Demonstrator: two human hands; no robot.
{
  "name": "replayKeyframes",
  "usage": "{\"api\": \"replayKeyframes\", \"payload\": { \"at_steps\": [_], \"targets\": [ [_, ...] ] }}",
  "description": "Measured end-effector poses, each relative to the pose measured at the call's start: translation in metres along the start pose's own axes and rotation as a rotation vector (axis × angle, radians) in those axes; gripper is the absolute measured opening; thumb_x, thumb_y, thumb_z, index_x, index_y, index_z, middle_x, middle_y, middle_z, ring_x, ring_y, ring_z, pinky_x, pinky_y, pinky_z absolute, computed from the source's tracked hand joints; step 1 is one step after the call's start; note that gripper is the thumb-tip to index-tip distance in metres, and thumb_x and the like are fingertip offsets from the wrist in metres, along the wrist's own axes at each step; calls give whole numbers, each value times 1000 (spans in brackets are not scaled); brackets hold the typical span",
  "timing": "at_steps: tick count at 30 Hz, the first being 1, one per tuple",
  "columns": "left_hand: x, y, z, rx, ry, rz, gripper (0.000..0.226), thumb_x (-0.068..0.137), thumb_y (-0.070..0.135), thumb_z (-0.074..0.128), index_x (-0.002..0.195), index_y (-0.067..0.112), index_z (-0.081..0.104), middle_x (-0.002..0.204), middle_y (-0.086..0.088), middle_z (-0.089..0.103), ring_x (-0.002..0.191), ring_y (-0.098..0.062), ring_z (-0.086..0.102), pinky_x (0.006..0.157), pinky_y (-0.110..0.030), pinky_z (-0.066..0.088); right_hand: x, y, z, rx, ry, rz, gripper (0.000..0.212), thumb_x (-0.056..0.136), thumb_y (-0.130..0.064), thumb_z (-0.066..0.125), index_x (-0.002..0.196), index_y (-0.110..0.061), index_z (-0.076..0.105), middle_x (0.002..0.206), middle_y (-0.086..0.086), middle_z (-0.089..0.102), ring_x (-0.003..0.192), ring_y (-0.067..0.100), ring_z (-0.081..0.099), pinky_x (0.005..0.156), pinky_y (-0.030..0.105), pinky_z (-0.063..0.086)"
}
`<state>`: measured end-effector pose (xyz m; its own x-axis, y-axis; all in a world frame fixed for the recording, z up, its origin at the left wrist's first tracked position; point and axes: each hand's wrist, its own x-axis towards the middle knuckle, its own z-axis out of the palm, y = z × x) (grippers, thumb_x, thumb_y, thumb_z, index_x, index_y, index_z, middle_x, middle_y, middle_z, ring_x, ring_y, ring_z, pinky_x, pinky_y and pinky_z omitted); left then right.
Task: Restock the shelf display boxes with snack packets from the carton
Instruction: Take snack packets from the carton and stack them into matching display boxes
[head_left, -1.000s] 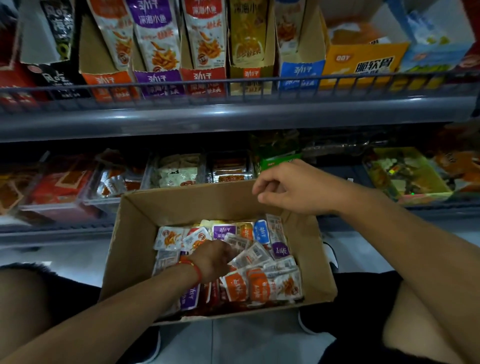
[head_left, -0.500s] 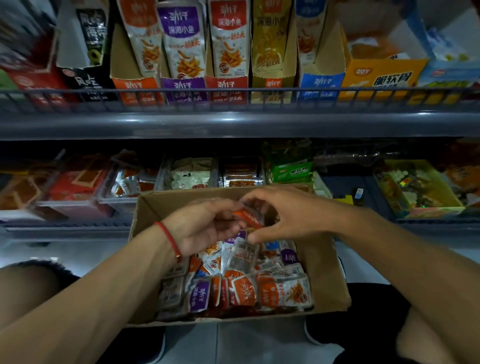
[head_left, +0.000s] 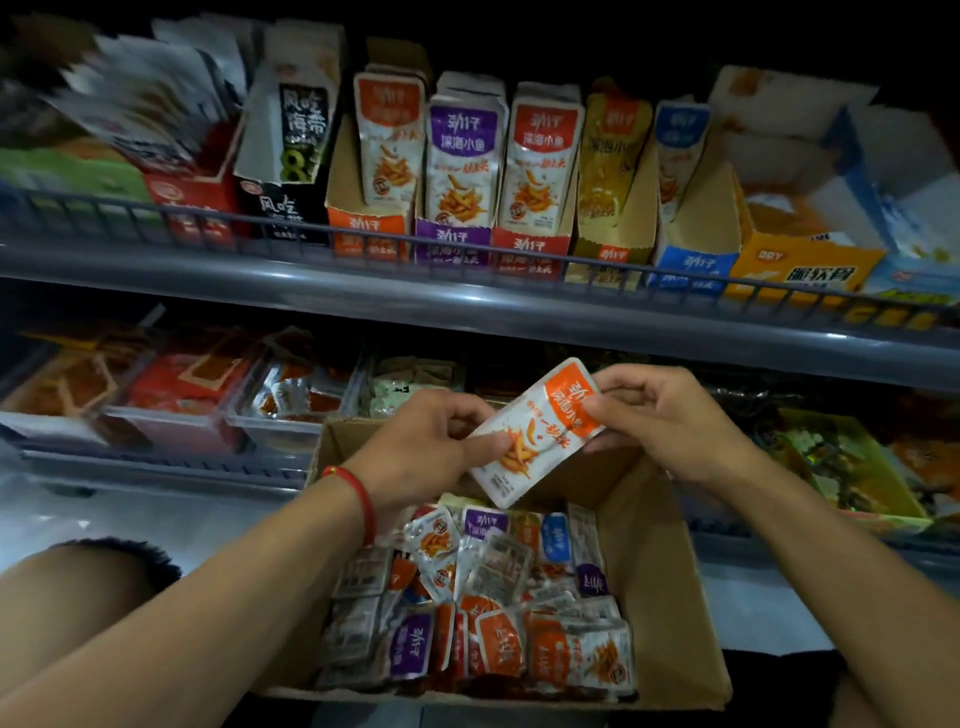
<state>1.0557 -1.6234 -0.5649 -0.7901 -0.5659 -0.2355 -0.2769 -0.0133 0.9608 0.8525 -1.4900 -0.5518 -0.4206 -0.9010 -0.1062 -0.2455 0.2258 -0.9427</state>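
An orange-topped snack packet is held tilted above the carton between both hands. My left hand, with a red string on its wrist, pinches the packet's lower end. My right hand pinches its orange top end. Below them the open cardboard carton holds several loose orange, purple and blue packets. On the upper shelf stand the display boxes: orange, purple, red, yellow and blue, each with packets standing upright in it.
A wire rail runs along the front of the upper shelf. Black seaweed boxes stand left of the display boxes, a yellow box to the right. The lower shelf holds clear trays and a yellow-green box. My knees flank the carton.
My left hand came up out of the carton with an orange packet and my right hand took its other end. Both hands lifted it higher, and my view tilted up toward the shelf.
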Motion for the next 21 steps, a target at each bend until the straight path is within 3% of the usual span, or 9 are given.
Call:
{"api": "replayKeyframes", "payload": {
  "at_steps": [4, 7, 9, 11, 14, 17, 19, 21],
  "targets": [
    [2, 21, -20, -53, -2, 109, 12, 88, 14, 73, 98, 9, 76, 91, -5, 79, 87, -19, 76, 74, -28, 61, 3, -22, 1, 74, 125, -13, 17, 94, -13, 67, 108, -10, 74, 97, 8, 79, 95, 22, 76, 81, 32, 63],
    [5, 36, -38, -134, 112, 199, 15, 84, 14, 77, 97, 7, 77, 85, -6, 79, 80, -19, 77, 63, -24, 58, 18, -51, 1, 51, 183, -68, 16, 93, -13, 68, 108, -11, 74, 95, 8, 79, 92, 20, 76, 70, 24, 61],
    [7, 43, -49, -186, 232, 291, 15, 83, 15, 78, 95, 7, 76, 82, -7, 78, 75, -22, 76, 58, -31, 58, 32, -78, 4, 31, 214, -142, 16, 90, -13, 69, 105, -11, 74, 92, 7, 79, 88, 17, 75, 68, 22, 61],
    [10, 49, -62, -234, 374, 397, 17, 80, 20, 80, 90, 8, 73, 77, -7, 78, 68, -23, 75, 55, -33, 58, 49, -109, 7, -39, 250, -243, 18, 88, -11, 72, 106, -8, 74, 89, 7, 78, 83, 13, 73, 68, 22, 61],
    [13, 59, -81, -319, 531, 517, 29, 75, 29, 80, 88, 6, 68, 71, -8, 76, 54, -17, 70, 48, -24, 51, 73, -161, 16, -248, 254, -417, 17, 89, -9, 73, 105, -10, 73, 90, 4, 75, 72, 5, 69, 65, 18, 58],
    [20, 64, -101, -375, 608, 557, 28, 83, 24, 79, 97, 5, 64, 75, -8, 77, 63, -18, 72, 61, -31, 60, 103, -203, 22, -421, 262, -517, 12, 91, -18, 74, 102, -22, 73, 90, -6, 74, 71, -1, 68, 65, 18, 57],
    [29, 60, -114, -184, 713, 577, 18, 89, 22, 75, 100, 12, 64, 79, -1, 76, 74, -10, 73, 71, -26, 60, 125, -226, 24, -576, 330, -591, 14, 94, -28, 72, 108, -28, 73, 91, -10, 73, 73, -3, 67, 71, 25, 58],
    [36, 54, -120, 206, 808, 606, 16, 89, 15, 74, 102, 18, 65, 90, 8, 72, 85, -2, 67, 79, -16, 54, 145, -244, 29, -716, 400, -664, 20, 95, -35, 69, 112, -27, 75, 97, -10, 73, 84, -2, 67, 83, 29, 57]
  ]
}}
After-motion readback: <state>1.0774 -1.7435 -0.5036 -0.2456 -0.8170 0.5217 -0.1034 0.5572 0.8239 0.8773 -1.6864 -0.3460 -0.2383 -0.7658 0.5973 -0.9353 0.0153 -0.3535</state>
